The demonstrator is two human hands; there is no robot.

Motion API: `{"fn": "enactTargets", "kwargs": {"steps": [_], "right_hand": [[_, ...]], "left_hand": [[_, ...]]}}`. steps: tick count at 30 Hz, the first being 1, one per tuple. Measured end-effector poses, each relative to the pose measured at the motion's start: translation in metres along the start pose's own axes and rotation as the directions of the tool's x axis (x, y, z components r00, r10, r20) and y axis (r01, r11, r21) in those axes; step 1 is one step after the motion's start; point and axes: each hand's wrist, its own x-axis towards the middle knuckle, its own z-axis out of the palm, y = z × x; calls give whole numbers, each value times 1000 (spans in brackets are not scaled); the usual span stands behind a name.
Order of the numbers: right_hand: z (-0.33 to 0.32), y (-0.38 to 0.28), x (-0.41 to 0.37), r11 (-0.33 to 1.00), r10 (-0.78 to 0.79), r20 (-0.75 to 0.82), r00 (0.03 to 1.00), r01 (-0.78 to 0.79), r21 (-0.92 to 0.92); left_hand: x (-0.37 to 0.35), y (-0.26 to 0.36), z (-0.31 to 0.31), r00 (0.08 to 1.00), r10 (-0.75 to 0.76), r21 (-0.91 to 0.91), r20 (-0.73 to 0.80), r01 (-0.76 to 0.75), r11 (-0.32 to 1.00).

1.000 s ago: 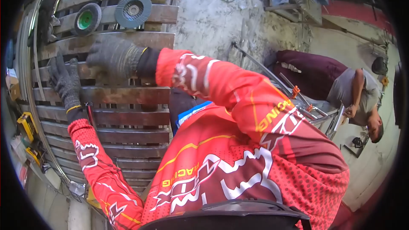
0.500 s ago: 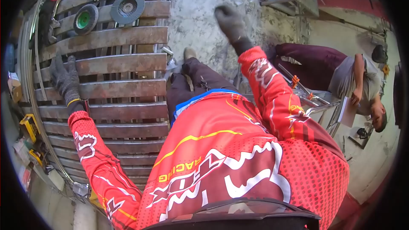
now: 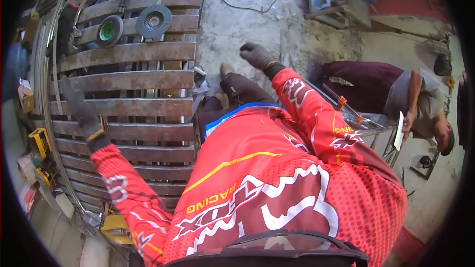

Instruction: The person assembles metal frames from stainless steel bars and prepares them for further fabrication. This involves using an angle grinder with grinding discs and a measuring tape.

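Observation:
My left hand (image 3: 83,111), in a dark grey glove, is over the left part of a bench of rusty metal slats (image 3: 143,80); motion smears its fingers. My right hand (image 3: 257,56), gloved in grey too, is raised in front of my right side above the floor, fingers curled in and nothing showing in them. Further up the bench lie a grey flap disc (image 3: 154,22) and a grinding disc with a green centre (image 3: 106,31). Left of these discs is a dark tool with a curved metal handle (image 3: 81,7).
A person (image 3: 420,94) in a grey shirt is on the right, holding a white sheet (image 3: 399,132). Metal frame pieces with orange clamps (image 3: 342,102) stand between us. A dark cable (image 3: 247,5) loops on the floor. Yellow boxes (image 3: 39,143) lie beyond the bench's left edge.
My right hand has come down and back towards my body. My left hand, spread on the slats before, is now in motion. The other person's sheet has turned nearly edge-on.

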Motion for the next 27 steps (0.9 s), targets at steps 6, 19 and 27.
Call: {"fn": "enactTargets", "kwargs": {"steps": [6, 19, 27], "right_hand": [[-16, 37, 33, 993, 100, 101, 990, -93, -77], [-114, 119, 180, 981, 187, 255, 949, -166, -103], [-187, 73, 323, 989, 2, 34, 999, -7, 145]], "left_hand": [[-84, 175, 51, 993, -103, -169, -66, 90, 981], [-113, 246, 208, 965, -204, 662, 167, 44, 748], [-109, 248, 215, 958, -260, 710, 124, 97, 697]]}}
